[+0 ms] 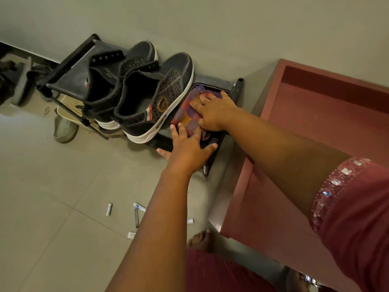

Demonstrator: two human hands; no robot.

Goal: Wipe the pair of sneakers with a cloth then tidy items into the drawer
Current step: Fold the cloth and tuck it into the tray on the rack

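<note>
Both the left hand (185, 147) and right hand (212, 111) press flat, fingers straight, on the folded red-purple checked cloth (186, 118) at the black shoe rack's (235, 89) 3 o'clock end, beside the dark navy white-soled sneakers (147, 98). A careless push could slide the cloth off the rack's edge.

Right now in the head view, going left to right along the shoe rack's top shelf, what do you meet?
Far sneaker → near sneaker → folded striped cloth with the left hand and right hand resting on it → rack's right post → open reddish drawer.
</note>
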